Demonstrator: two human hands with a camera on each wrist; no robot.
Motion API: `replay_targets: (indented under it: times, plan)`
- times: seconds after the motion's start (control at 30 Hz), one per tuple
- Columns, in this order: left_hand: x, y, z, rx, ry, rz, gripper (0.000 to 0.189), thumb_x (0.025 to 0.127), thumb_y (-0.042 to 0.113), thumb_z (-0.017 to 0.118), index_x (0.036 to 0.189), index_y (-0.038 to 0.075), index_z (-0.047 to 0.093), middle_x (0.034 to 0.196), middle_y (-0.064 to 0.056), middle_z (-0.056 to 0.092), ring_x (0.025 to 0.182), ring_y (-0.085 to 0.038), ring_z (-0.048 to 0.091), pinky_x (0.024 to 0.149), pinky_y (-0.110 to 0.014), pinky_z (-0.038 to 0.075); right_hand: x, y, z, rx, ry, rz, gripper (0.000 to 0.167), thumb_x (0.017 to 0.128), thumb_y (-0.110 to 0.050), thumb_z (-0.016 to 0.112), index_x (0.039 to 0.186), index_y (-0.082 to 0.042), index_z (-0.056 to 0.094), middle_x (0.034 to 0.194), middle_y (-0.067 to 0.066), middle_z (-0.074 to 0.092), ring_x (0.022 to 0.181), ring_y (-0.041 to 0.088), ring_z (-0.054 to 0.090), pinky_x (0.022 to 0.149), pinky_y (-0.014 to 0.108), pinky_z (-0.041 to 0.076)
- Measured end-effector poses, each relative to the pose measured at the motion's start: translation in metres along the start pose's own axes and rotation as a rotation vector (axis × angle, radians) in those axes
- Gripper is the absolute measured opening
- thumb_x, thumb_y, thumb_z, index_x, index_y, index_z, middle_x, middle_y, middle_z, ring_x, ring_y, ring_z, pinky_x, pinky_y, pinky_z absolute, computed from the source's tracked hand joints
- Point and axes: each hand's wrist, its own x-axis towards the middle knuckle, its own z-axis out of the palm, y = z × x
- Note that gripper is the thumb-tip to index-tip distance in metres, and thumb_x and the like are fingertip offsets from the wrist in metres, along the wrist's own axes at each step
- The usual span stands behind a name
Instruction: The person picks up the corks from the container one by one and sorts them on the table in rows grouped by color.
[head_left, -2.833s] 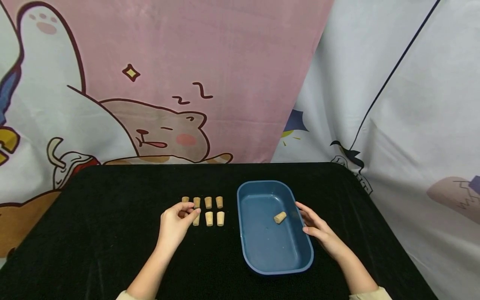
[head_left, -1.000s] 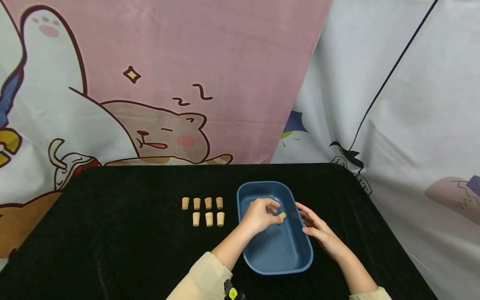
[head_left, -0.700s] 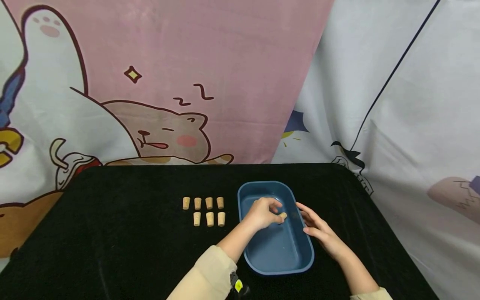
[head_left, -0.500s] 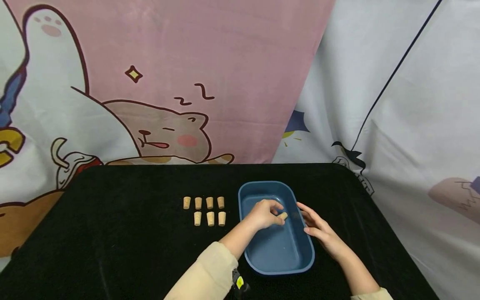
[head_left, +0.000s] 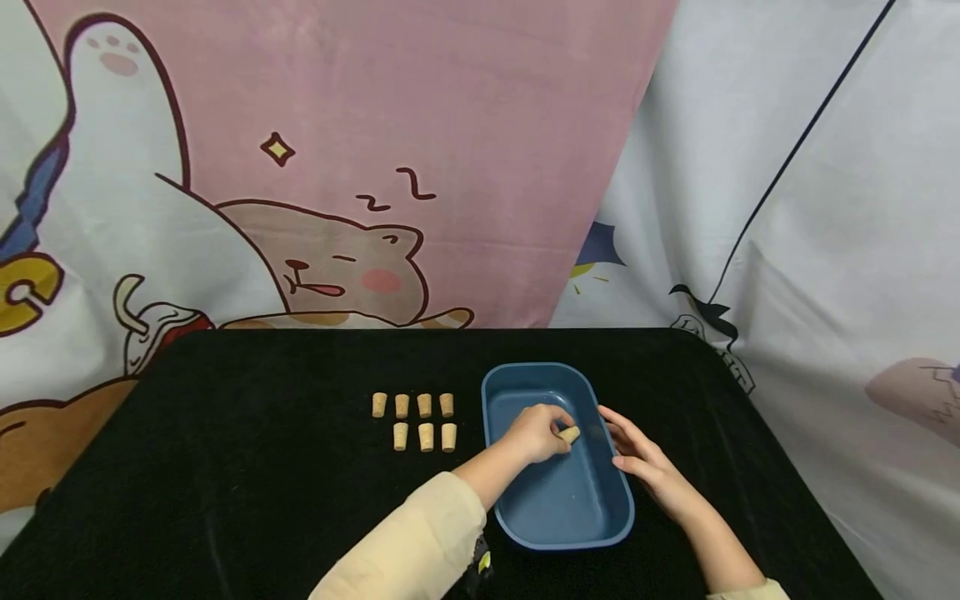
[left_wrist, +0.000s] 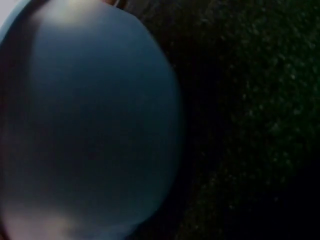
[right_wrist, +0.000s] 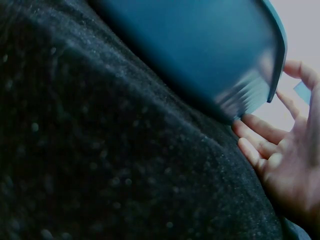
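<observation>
My left hand (head_left: 536, 433) reaches into a blue rectangular tray (head_left: 566, 508). Its thumb and index finger pinch a small tapered cork (head_left: 570, 434) lying tilted near the tray's right wall. In the left wrist view only the tray's outer wall (left_wrist: 95, 115) and dark cloth show; the hand is hidden. My right hand (head_left: 645, 458) rests against the tray's right side with loosely extended fingers. From the right wrist view, its fingertips (right_wrist: 245, 120) touch the outer wall low down, while another finger comes up to the rim.
Left of the tray, several corks (head_left: 424, 405) stand in two rows on the black cloth (head_left: 262, 467). A cartoon-printed curtain (head_left: 480, 167) hangs behind the table.
My left hand has moved right from the cork rows into the tray and closed its fingers on the cork there. The right hand has stayed at the tray's side.
</observation>
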Motion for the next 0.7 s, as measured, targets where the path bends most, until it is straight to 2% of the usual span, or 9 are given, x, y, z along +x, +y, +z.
replay_targets:
  times: [0.2, 0.7]
  plan:
    - [0.0000, 0.0014, -0.0002, 0.027, -0.005, 0.028, 0.028, 0.084, 0.012, 0.075, 0.111, 0.015, 0.070, 0.082, 0.003, 0.056, 0.072, -0.011, 0.050, 0.059, -0.025, 0.043, -0.0005, 0.0006, 0.0001, -0.011, 0.016, 0.014, 0.061, 0.098, -0.006, 0.038, 0.153, -0.010, 0.013, 0.144, 0.038, 0.021, 0.119, 0.024, 0.051, 0.091, 0.042, 0.046]
    - [-0.0030, 0.0019, -0.0080, -0.079, -0.033, 0.061, 0.024, 0.088, 0.012, 0.070, 0.111, 0.014, 0.071, 0.088, 0.002, 0.060, 0.073, -0.010, 0.053, 0.060, -0.025, 0.046, 0.0000, 0.0003, -0.0002, 0.011, -0.006, -0.024, 0.061, 0.097, -0.005, 0.036, 0.153, -0.009, 0.012, 0.143, 0.039, 0.021, 0.119, 0.025, 0.050, 0.091, 0.040, 0.046]
